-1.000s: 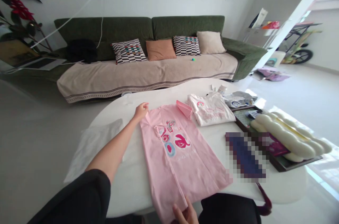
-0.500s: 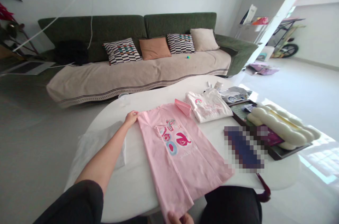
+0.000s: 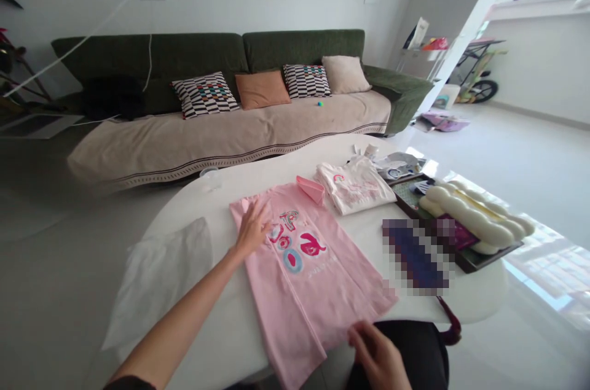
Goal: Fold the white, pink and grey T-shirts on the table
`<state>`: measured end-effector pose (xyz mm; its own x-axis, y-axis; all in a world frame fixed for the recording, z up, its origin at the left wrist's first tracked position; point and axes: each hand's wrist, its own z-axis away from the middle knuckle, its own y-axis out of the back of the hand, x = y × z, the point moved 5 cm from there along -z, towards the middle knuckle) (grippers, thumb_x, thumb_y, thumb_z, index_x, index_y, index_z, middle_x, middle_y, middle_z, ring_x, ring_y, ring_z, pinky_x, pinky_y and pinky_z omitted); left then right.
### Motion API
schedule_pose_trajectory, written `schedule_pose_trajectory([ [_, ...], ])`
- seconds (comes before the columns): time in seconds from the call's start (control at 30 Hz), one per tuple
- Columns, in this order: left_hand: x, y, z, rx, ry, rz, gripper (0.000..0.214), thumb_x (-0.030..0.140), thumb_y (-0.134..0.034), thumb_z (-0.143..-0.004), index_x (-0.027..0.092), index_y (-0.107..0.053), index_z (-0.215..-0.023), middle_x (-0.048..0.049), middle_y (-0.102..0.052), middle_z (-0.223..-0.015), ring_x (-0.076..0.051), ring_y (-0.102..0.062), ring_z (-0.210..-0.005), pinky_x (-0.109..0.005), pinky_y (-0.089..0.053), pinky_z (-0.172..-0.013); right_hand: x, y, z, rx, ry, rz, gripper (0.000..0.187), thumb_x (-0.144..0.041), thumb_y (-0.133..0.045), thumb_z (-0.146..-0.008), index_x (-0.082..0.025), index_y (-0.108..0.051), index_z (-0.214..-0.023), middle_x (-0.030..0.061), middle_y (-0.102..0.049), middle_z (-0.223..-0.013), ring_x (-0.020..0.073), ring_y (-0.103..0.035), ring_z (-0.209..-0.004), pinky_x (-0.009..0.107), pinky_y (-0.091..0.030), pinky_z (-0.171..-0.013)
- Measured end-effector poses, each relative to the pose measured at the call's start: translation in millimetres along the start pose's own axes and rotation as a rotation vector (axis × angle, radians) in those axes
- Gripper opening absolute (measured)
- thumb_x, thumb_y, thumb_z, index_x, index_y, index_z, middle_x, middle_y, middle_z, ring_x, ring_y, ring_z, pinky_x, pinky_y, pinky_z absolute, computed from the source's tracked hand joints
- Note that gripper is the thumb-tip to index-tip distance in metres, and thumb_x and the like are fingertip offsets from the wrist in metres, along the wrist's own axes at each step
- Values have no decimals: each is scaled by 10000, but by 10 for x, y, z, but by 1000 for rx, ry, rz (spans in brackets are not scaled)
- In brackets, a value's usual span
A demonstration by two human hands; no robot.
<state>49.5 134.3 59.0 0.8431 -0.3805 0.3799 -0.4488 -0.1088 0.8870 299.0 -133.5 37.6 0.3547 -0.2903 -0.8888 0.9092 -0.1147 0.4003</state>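
A pink T-shirt [image 3: 318, 279] with a colourful print lies on the white table, one side folded over in a long strip. Its lower left corner hangs past the table's near edge. My left hand [image 3: 252, 229] rests on the upper left of the shirt, fingers spread and holding nothing. At the lower hem, on the right, is my right hand [image 3: 380, 356], its fingers loosely bent and apart above my dark-clad knee. Whether its fingertips touch the cloth is hard to see. Beyond the pink shirt lies a folded white T-shirt [image 3: 357, 187].
A clear plastic bag [image 3: 161, 279] lies on the table's left side, with a small clear cup [image 3: 211, 178] behind it. At the right stands a dark tray [image 3: 474, 262] bearing a puffy cream-coloured object [image 3: 474, 215]. A green sofa [image 3: 299, 46] with cushions stands behind the table [image 3: 179, 206].
My left hand has let go of the shirt's upper left corner and moved right onto the cloth. My right hand has released the lower left corner and shifted right along the hem.
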Motion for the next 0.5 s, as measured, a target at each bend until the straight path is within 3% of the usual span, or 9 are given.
schedule_pose_trajectory([
  [0.1, 210, -275, 301, -160, 28, -92, 522, 451, -422, -837, 285, -356, -1327, -80, -215, -1450, -287, -157, -1324, -508, -181, -1029, -47, 546, -400, 367, 219, 342, 363, -479, -420, -798, -180, -590, -913, 89, -606, -913, 225, -567, -825, 335, -447, -752],
  [0.17, 244, -346, 362, -201, 82, -114, 531, 470, -412, -838, 298, -338, -1335, -95, -210, -1450, -297, -157, -1323, -542, -174, -1013, -21, 711, -619, 506, 312, 533, 413, -450, -415, -797, -150, -541, -1051, 135, -568, -1017, 271, -520, -952, 406, -398, -848],
  [0.3, 350, -273, 125, -184, 166, -54, 517, 450, -429, -833, 229, -403, -1299, -150, -308, -1396, -318, -224, -1296, -546, -252, -974, 171, 694, -880, 482, 319, 734, 431, -385, -427, -794, -101, -503, -1108, 139, -570, -920, 262, -518, -885, 403, -385, -834],
  [0.4, 624, -222, -153, -122, 99, 37, 460, 380, -433, -844, 160, -457, -1247, -159, -433, -1300, -268, -344, -1238, -445, -323, -972, 246, 676, -891, 450, 265, 754, 383, -374, -469, -779, -131, -528, -1069, 110, -566, -886, 240, -506, -854, 369, -374, -808],
  [0.5, 921, -364, -256, -152, 35, 85, 430, 325, -488, -817, 159, -482, -1213, -140, -461, -1267, -243, -389, -1201, -398, -342, -969, 254, 731, -891, 442, 208, 714, 403, -410, -511, -753, -145, -533, -1056, 90, -559, -858, 233, -486, -849, 346, -357, -787],
])
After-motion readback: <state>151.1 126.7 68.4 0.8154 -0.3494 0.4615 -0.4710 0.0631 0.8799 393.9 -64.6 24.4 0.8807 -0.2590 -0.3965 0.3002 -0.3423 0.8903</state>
